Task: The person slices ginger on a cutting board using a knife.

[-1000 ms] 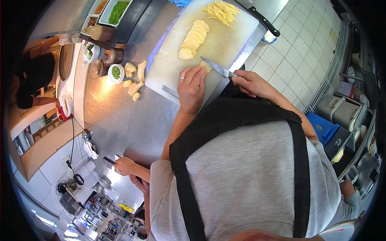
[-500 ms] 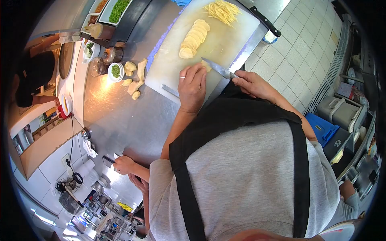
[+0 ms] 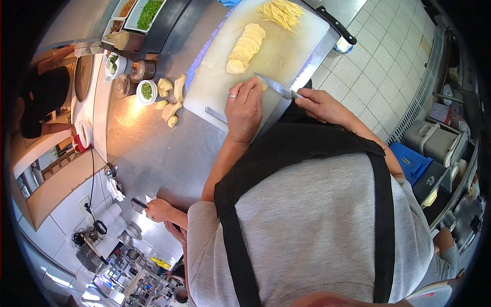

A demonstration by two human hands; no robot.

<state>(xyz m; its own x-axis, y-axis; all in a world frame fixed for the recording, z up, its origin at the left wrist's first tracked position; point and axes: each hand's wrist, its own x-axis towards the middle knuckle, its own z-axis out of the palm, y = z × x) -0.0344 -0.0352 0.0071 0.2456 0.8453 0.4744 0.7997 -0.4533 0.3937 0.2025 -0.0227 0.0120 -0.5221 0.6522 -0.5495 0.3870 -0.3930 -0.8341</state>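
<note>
My right hand point(image 3: 319, 106) is closed round the handle of a kitchen knife point(image 3: 279, 88), its blade pointing left across the near edge of a white cutting board point(image 3: 209, 77). Beside the blade, my left hand point(image 3: 244, 110), with a ring on one finger, presses its bent fingers onto a small pale piece of ginger point(image 3: 263, 83), mostly hidden by the fingertips and blade. Farther up the board, overlapping ginger slices point(image 3: 245, 48) lie in a row. A heap of thin ginger strips point(image 3: 281, 14) rests at the far end.
Unsliced ginger chunks point(image 3: 171, 110) lie left of the board, near a white cup of chopped greens point(image 3: 147, 91) and jars point(image 3: 142, 70). A second knife with a black handle point(image 3: 336, 24) sits at the board's right. Another person's hand point(image 3: 158, 210) holds a phone at lower left.
My left hand has shifted very slightly to the left along the blade. The knife and right hand stay almost in place.
</note>
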